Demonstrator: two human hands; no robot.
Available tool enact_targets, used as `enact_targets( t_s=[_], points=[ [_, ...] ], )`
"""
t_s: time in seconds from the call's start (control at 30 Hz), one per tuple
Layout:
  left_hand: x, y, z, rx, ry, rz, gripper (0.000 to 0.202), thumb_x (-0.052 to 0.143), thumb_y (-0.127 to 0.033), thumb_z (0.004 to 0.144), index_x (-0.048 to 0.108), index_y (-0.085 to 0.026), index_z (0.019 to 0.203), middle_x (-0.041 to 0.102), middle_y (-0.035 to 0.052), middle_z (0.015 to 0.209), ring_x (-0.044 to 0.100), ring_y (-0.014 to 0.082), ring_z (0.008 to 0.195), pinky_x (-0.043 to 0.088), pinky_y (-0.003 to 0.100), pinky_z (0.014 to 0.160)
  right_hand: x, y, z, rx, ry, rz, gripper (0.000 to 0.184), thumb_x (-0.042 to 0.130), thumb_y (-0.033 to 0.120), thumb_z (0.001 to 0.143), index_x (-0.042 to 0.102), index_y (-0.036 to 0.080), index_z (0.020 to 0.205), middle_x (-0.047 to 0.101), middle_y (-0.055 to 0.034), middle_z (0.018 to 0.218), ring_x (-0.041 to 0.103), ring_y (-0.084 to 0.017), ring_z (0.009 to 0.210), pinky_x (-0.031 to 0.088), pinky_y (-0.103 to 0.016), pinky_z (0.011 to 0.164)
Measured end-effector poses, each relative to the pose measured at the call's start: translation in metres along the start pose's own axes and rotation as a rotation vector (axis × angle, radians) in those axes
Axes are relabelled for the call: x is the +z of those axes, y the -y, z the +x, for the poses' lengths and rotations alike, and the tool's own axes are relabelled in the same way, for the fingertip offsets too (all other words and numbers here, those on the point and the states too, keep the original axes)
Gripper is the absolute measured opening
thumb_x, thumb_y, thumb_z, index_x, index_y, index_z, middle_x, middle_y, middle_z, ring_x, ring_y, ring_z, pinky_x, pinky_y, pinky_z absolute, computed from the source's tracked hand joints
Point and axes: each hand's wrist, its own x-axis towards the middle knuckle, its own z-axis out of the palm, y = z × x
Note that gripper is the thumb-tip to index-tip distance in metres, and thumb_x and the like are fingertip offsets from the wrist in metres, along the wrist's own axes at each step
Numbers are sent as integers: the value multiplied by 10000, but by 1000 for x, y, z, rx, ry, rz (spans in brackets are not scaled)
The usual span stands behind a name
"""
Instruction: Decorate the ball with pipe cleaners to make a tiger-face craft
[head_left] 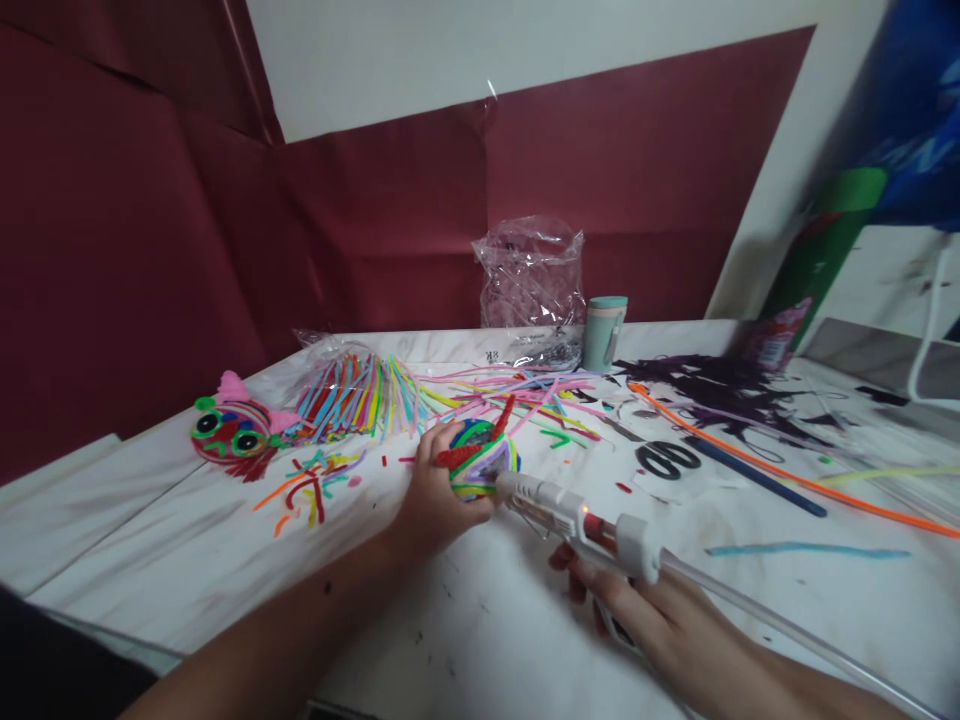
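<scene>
My left hand (435,480) is wrapped round a colourful pipe-cleaner craft (491,462), a rounded piece with green, blue, yellow and purple bands and red fuzzy parts sticking up. In my right hand (622,600) is a white hot glue gun (555,508), with a small orange light lit on its side and a long clear glue stick (787,620) running out of its back. The gun's nozzle is at the craft's right side; whether it touches cannot be made out. My fingers hide the craft's left part.
A finished-looking pipe-cleaner figure (234,432) with big eyes stands at left, near cut pieces (319,485). Bundled pipe cleaners (360,395) lie behind. Scissors (667,460), an orange pipe cleaner (750,460), a dark pile (720,390), a cup (605,335) and a plastic bag (531,285) are further right.
</scene>
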Motion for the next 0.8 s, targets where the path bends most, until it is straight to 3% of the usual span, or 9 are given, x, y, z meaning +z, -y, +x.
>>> enact_targets(
  t_s=[0.2,0.8],
  points=[
    [-1,-2,0,3,-5,-19,840,792,-398,549,399,-199,1264,471,141,1214,490,341,1184,424,527,1017,-2,2,2,-6,1,53,430,333,474,894,645,182,845,669,-57,713,624,-183,603,529,-302,594],
    [-1,0,0,-8,34,-13,803,746,-311,559,388,-164,1262,438,152,1239,440,341,1229,379,513,1055,2,-4,1,-16,8,25,396,364,438,891,676,194,894,682,-51,740,625,-184,631,530,-300,609]
  ],
)
